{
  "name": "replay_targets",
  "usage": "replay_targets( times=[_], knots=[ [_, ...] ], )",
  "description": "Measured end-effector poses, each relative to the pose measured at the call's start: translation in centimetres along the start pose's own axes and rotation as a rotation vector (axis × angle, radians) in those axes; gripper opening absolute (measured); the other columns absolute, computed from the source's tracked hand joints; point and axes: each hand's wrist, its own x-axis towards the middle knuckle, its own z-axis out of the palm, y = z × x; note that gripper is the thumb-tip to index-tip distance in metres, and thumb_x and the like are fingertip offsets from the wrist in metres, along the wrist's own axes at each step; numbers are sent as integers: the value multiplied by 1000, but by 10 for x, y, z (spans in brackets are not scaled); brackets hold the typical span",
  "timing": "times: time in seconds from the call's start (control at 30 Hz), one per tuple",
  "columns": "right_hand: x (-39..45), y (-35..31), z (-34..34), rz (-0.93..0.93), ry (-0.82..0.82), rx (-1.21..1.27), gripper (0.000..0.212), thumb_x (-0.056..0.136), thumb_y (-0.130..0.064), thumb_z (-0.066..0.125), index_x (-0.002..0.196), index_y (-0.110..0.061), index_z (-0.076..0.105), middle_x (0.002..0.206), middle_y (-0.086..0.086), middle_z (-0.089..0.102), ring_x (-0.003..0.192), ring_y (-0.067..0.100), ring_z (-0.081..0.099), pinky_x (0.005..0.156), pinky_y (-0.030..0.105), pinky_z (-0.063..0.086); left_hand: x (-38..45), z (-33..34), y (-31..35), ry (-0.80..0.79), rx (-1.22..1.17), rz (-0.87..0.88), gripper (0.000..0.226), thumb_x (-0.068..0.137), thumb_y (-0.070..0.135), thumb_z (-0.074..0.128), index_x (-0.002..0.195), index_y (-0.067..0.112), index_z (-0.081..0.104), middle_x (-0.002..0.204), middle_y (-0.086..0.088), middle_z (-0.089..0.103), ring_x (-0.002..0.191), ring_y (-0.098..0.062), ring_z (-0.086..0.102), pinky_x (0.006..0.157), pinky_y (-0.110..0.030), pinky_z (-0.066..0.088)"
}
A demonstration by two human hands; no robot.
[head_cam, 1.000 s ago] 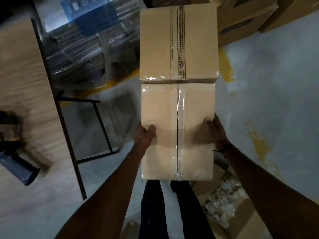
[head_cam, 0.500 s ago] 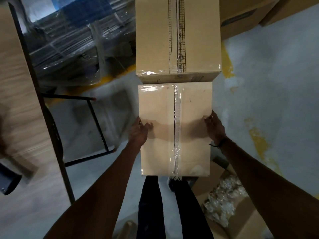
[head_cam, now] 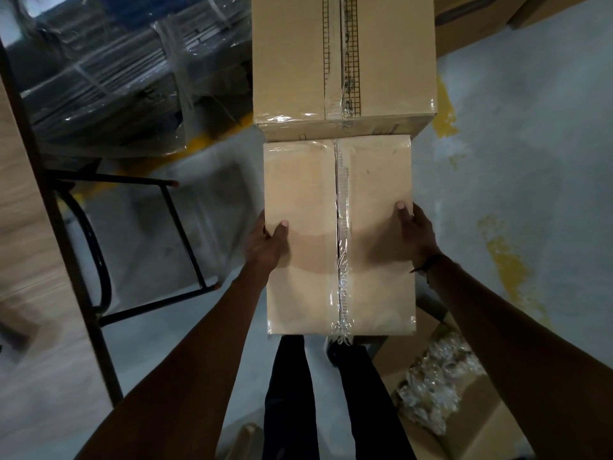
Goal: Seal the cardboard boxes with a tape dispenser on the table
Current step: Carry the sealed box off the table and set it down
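A taped cardboard box (head_cam: 338,234) is held out over the grey floor (head_cam: 514,161), its far edge against a second sealed box (head_cam: 345,61) that sits higher, just beyond it. The left hand (head_cam: 265,244) grips the near box's left edge, thumb laid on top; the right hand (head_cam: 416,232) grips the right edge the same way. The other fingers of both hands wrap down the sides, out of sight. Clear tape (head_cam: 341,240) runs down the centre seam of each lid. At the left stands the wooden surface (head_cam: 20,227) on a black metal frame (head_cam: 172,214), with plastic-wrapped bundles (head_cam: 109,71) behind. One open carton (head_cam: 464,419) of bubble wrap (head_cam: 438,383) lies by the person's legs (head_cam: 318,403). Two sealed boxes and one open carton are plainly countable; more cartons (head_cam: 464,24) sit at the top right, cut off.
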Motion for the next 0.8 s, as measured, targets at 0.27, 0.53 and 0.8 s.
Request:
replay_targets(
  times=[0.27, 0.53, 0.8],
  knots=[
    [-16, -17, -4, -65, 37, -38, 74, 100, -59, 56, 161, -26, 32, 159, 6, 46, 144, 26, 46, 118, 44, 39, 0, 3, 4, 56, -45, -40, 45, 99, 23, 69, 140, 7, 55, 120, -4, 73, 93, 5, 69, 86, -17, 53],
    [-66, -45, -22, -246, 61, -164, 69, 101, -43, 63, 160, -21, 33, 159, 8, 46, 147, 23, 41, 108, 24, 33, -42, -13, 40, 190, -20, -14, 59, 97, 30, 73, 147, 8, 51, 124, 1, 62, 117, -20, 60, 100, -32, 49],
    [-166, -111, -34, -341, -35, -51, 60, 100, -39, 66, 154, -23, 45, 158, -2, 47, 144, 15, 44, 113, 26, 37, -129, -56, 106, 279, -108, -8, 61, 94, 39, 75, 144, 11, 54, 132, -6, 65, 125, -27, 62, 110, -43, 48]
  ],
)
